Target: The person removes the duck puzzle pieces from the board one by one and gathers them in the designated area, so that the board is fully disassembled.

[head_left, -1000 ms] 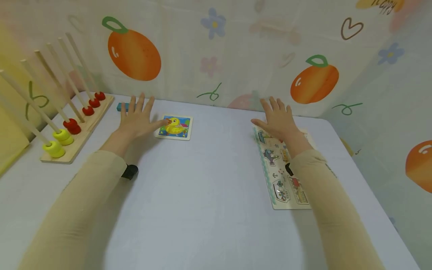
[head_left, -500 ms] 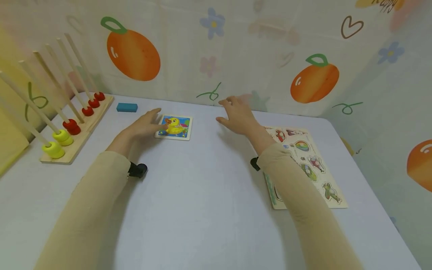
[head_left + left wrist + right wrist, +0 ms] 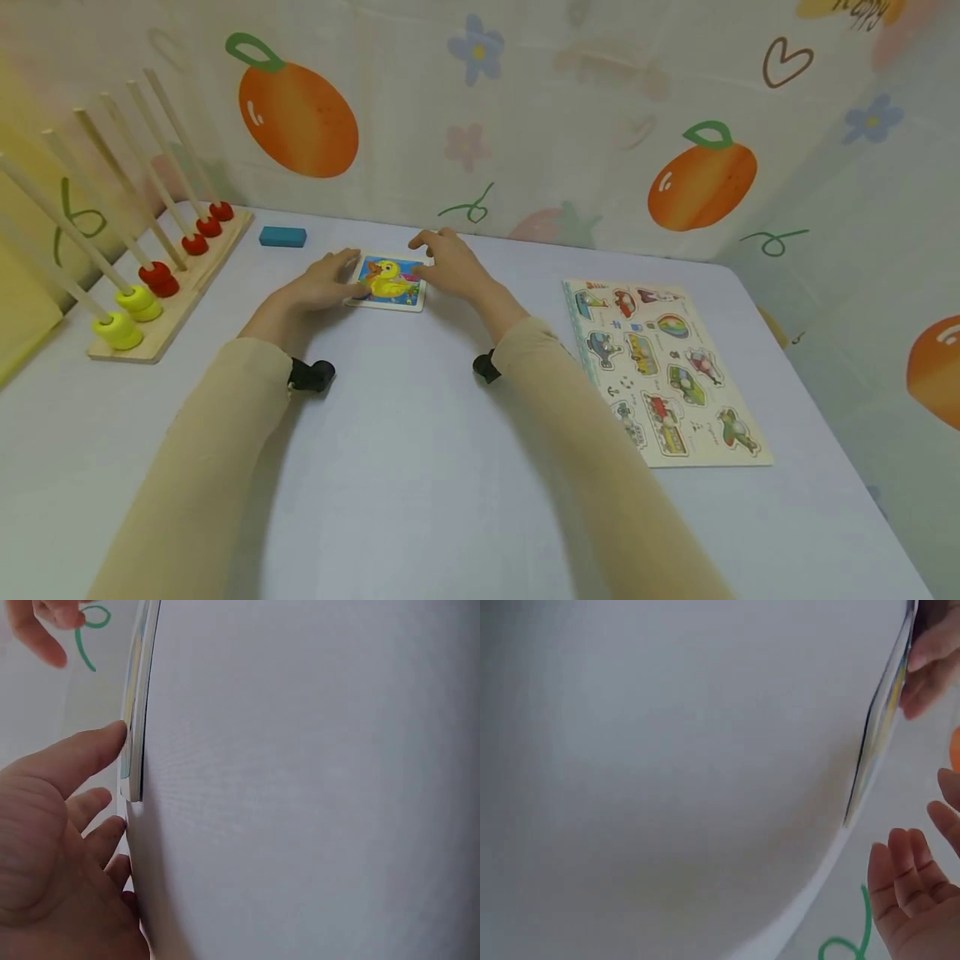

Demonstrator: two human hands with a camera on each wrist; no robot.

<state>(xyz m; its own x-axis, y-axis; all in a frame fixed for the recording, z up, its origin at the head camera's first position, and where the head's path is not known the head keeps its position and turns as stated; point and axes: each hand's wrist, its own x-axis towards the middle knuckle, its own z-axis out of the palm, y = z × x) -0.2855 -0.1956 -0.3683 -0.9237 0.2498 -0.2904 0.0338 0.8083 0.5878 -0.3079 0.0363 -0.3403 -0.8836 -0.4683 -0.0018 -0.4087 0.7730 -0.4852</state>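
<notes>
A small square duck puzzle [image 3: 390, 285] with a pale border lies flat on the white table [image 3: 420, 467]. At its left edge is my left hand [image 3: 321, 283], the thumb reaching over the border and the other fingers relaxed beyond it. The left wrist view shows that thumb [image 3: 97, 754] right at the edge of the puzzle [image 3: 136, 769]. My right hand [image 3: 453, 265] hovers at the puzzle's right side, fingers loosely bent. In the right wrist view the right hand [image 3: 915, 900] holds nothing and stands apart from the puzzle's edge [image 3: 874, 742].
A wooden peg counting rack [image 3: 198, 287] with red and yellow beads stands at the left. Behind the left hand lies a blue block [image 3: 282, 237]. A vehicle puzzle board [image 3: 675, 333] lies at the right, partly behind the right sleeve [image 3: 592, 450]. A printed curtain hangs behind.
My right hand has swept left from over the vehicle board to the duck puzzle's right side. My left hand has lowered and turned inward at its left edge, uncovering the blue block.
</notes>
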